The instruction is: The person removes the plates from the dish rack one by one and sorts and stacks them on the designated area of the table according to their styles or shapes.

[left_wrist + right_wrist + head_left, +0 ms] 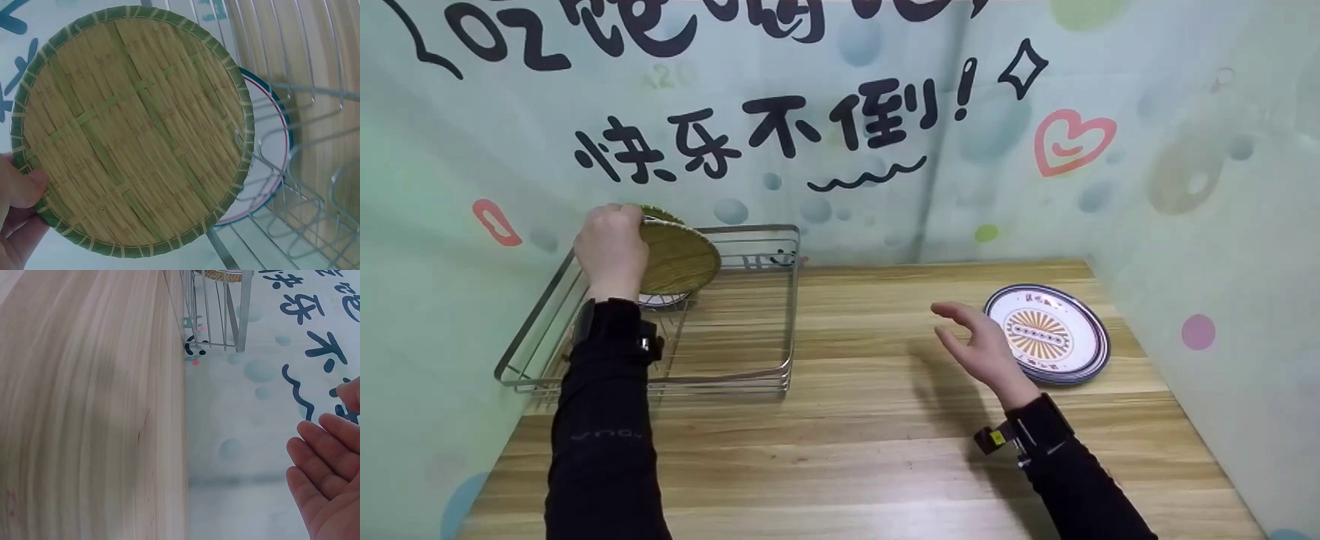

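Observation:
My left hand (613, 251) pinches the rim of a round woven bamboo tray (135, 135), thumb on its face and fingers behind. The tray (681, 259) stands steeply tilted over the left part of a wire dish rack (791, 322). Behind it, a white plate (267, 135) with a red line and dark rim shows in the left wrist view, mostly hidden by the tray. My right hand (982, 349) hovers just left of a patterned plate (1039, 330), holding nothing, its fingers extended and thumb apart; the right wrist view shows its palm (337, 495).
The patterned plate looks like the top of a small stack on the wooden table (855, 450), at the right. A printed cloth backdrop (885, 217) rises behind the table and along both sides. The rack stands close to the left and back walls.

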Action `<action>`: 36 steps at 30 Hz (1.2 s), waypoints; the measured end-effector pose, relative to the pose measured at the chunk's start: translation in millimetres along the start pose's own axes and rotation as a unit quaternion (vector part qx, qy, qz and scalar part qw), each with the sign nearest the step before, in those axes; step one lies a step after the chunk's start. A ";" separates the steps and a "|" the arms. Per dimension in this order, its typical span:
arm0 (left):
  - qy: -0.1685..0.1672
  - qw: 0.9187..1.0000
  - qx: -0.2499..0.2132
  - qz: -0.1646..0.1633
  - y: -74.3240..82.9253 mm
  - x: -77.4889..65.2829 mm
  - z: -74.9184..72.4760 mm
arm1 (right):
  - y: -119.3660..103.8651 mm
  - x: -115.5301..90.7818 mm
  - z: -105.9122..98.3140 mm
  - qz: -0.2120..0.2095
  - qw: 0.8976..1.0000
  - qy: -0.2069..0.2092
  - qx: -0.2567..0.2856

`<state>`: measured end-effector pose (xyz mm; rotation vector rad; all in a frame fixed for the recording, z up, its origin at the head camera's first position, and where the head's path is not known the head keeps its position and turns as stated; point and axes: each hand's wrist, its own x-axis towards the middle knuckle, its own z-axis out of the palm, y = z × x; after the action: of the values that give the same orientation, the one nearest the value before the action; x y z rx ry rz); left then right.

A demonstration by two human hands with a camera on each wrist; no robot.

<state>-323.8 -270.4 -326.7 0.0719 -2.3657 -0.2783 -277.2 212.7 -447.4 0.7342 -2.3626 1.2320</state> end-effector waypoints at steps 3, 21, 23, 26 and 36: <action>0.012 1.000 -0.012 -0.004 4.2 1.0 -0.2 | 1.1 0.5 1.8 -0.009 1.000 0.008 0.009; 0.030 0.996 -0.083 -0.029 21.7 2.4 -7.2 | -0.9 -0.3 8.6 0.020 0.999 0.012 0.041; 0.027 0.995 -0.095 -0.027 24.6 2.9 -8.0 | -0.8 -0.6 9.7 0.022 0.999 0.012 0.042; 0.020 0.993 -0.111 -0.029 28.7 2.9 -9.4 | -1.1 -0.7 11.7 0.021 0.999 0.009 0.044; 0.006 0.983 -0.163 -0.089 36.2 0.5 -8.2 | -7.2 -3.3 15.5 0.027 0.998 0.014 0.061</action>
<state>-317.5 -236.7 -312.6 0.1287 -2.2724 -0.7461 -271.7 197.3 -453.1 0.6907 -2.3145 1.4103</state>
